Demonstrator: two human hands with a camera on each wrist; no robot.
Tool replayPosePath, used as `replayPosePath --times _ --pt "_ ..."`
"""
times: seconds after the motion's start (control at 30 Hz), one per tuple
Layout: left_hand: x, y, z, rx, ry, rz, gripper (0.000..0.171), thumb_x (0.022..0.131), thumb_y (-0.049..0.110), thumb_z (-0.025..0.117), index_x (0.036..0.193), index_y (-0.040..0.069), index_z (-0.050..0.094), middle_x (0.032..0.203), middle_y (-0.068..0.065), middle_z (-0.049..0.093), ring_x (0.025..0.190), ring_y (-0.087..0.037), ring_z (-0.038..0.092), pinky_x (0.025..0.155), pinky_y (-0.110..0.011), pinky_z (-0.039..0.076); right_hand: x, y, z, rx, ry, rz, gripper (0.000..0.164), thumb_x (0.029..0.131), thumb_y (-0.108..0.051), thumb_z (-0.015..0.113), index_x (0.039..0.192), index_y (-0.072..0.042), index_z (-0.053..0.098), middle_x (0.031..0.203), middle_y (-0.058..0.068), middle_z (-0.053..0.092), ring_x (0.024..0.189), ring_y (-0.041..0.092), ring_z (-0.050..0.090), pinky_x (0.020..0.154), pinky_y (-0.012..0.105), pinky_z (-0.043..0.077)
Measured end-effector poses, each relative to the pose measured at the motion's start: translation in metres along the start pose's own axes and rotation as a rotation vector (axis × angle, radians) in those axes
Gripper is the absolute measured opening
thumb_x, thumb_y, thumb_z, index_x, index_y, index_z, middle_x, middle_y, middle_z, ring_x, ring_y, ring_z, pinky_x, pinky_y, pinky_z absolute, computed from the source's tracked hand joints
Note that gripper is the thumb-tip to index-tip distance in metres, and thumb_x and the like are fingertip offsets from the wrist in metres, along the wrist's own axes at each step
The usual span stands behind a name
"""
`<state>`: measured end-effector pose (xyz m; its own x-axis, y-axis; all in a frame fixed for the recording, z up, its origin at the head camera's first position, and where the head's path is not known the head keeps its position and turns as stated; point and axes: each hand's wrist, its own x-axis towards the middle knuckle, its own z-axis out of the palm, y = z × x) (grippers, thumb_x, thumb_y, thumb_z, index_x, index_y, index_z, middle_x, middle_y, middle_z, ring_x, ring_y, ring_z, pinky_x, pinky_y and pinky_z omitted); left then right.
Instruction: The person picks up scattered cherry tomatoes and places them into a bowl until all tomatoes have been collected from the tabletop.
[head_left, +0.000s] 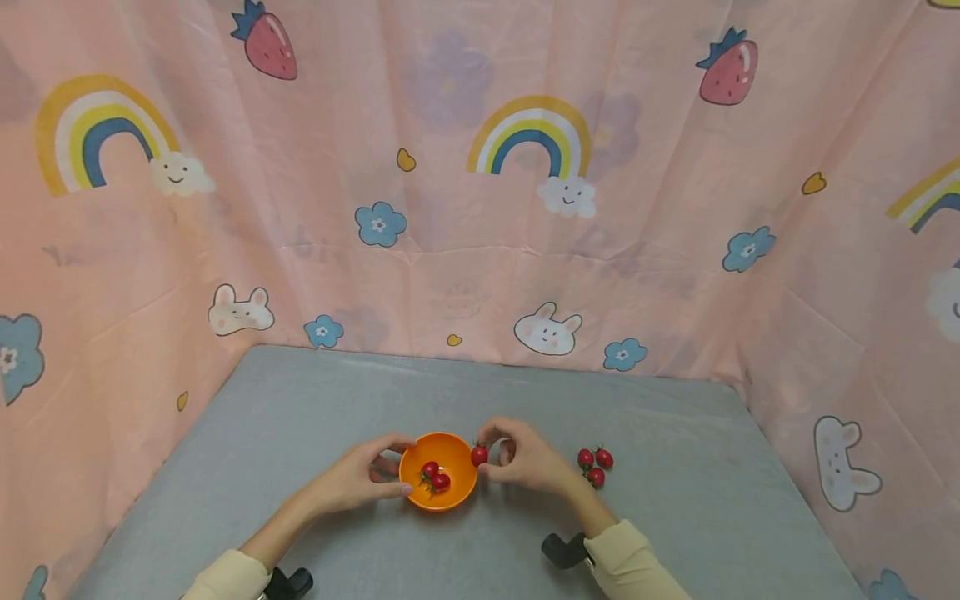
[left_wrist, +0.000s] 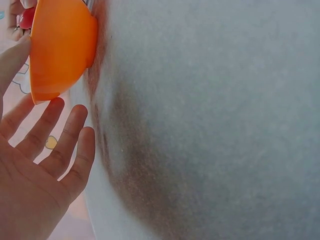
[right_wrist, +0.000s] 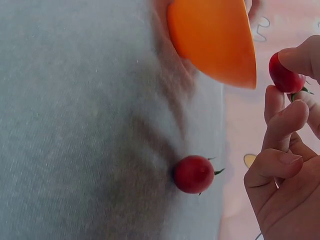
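An orange bowl (head_left: 457,475) stands on the grey table with two cherry tomatoes (head_left: 440,482) lying inside. My left hand (head_left: 360,475) holds the bowl from its left side, thumb at the near rim and fingertips at the far rim. In the left wrist view, the other fingers of this hand (left_wrist: 45,160) spread out below the bowl (left_wrist: 65,47). At the bowl's right rim, my right hand (head_left: 528,458) pinches a red cherry tomato (head_left: 479,455) between thumb and fingers. The right wrist view shows this tomato (right_wrist: 285,75) beside the rim, its green stem among the fingers.
Three more cherry tomatoes (head_left: 596,477) lie on the grey table (head_left: 705,500), right of my right hand. One tomato (right_wrist: 193,174) shows close up in the right wrist view. A pink patterned curtain (head_left: 450,275) hangs behind the table and at both sides.
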<state>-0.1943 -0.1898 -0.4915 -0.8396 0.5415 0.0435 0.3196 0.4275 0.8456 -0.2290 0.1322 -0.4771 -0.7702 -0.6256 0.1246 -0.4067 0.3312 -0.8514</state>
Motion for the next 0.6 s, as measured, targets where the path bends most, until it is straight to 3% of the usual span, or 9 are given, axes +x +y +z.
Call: replayPosePath --times 0.17,0.37,0.6 --pt "0.0 0.0 0.0 -0.003 -0.003 -0.002 0.055 0.092 0.025 0.079 0.139 0.008 0.056 0.136 -0.01 0.059 0.106 -0.023 0.066 0.085 -0.036 0.057 0.002 0.0 0.003 0.034 -0.028 0.018 0.03 0.087 -0.011 0.081 0.113 -0.013 0.065 0.101 0.002 0.063 0.06 0.022 0.049 0.053 0.022 0.044" --pt "0.0 0.0 0.0 -0.009 -0.006 -0.005 0.054 0.092 0.024 0.079 0.139 0.009 0.056 0.137 -0.009 0.058 0.106 -0.022 0.066 0.084 -0.034 0.057 -0.001 0.002 0.0 0.047 -0.03 0.004 0.032 0.087 -0.011 0.082 0.115 -0.009 0.066 0.1 0.01 0.065 0.058 0.017 0.048 0.053 0.022 0.044" --pt "0.0 -0.001 0.001 -0.014 -0.005 -0.008 0.054 0.092 0.025 0.079 0.139 0.01 0.056 0.137 -0.009 0.058 0.106 -0.022 0.066 0.085 -0.036 0.057 -0.013 0.005 -0.013 0.025 0.0 0.005 0.022 0.09 -0.01 0.079 0.108 -0.006 0.068 0.097 0.002 0.066 0.062 0.019 0.052 0.056 0.024 0.047"
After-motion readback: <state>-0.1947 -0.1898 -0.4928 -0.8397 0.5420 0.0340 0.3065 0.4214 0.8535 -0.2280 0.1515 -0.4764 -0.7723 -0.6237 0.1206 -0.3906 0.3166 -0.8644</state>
